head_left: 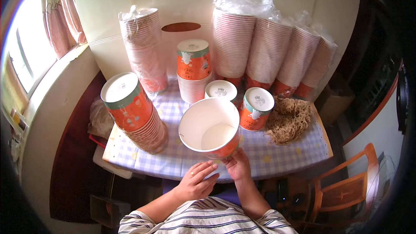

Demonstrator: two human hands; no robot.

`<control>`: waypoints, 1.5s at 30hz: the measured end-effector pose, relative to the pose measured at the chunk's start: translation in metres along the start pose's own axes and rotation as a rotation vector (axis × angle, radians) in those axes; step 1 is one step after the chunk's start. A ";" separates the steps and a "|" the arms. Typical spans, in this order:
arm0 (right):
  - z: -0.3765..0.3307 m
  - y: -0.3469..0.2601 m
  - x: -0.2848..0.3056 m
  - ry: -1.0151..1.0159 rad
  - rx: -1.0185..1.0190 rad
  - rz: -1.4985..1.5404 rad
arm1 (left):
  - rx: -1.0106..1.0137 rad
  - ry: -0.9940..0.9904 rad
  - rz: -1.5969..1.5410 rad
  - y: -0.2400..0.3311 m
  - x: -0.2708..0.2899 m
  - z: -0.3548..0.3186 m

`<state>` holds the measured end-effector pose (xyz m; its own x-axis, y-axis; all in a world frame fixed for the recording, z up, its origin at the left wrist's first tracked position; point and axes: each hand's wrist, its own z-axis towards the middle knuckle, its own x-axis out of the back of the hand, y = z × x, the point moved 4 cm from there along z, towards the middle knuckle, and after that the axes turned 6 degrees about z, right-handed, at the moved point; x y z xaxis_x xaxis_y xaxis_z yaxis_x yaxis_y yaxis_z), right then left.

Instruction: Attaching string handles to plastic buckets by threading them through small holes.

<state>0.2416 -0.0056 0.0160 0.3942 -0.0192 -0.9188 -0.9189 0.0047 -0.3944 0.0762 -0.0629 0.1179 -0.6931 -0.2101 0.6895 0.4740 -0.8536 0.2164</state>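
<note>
A large orange paper bucket (226, 147) is tilted so that its white inside faces up, with nothing in it but what looks like a bare bottom. My right hand (238, 166) grips it low on its right side. Just below the bucket, my left hand (199, 181) has its fingers stretched out and holds nothing; whether the fingertips touch the bucket I cannot tell. Behind the bucket, a white-bottomed paper bucket (221, 89) stands upside down, partly hidden. To its right another upturned orange bucket (256, 110) sits beside a tangle of brown shredded filler (289, 120).
An upturned bucket stack (134, 115) stands at the left, another stack (194, 67) at the back middle. Plastic-wrapped stacks (234, 39) line the back right, and one wrapped stack (143, 50) the back left. The table has a checked cloth (186, 164). A wooden chair (346, 186) stands at the right.
</note>
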 end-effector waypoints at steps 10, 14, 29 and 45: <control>0.012 0.001 0.043 -0.077 -0.418 0.006 | 0.093 -0.167 0.217 -0.058 0.078 0.047; 0.009 -0.003 0.018 -0.019 -0.394 -0.050 | 0.036 -0.229 0.054 -0.070 0.059 0.040; -0.025 0.005 -0.057 -0.160 0.816 -1.426 | 0.200 -0.210 -0.081 -0.061 0.014 0.043; -0.029 0.030 -0.011 -0.081 -0.071 -0.598 | 0.163 -0.208 0.039 -0.049 -0.010 0.040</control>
<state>0.2090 -0.0340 0.0148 0.8395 0.0785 -0.5376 -0.5353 -0.0500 -0.8432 0.0819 -0.0002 0.1287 -0.5545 -0.1244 0.8229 0.5910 -0.7549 0.2842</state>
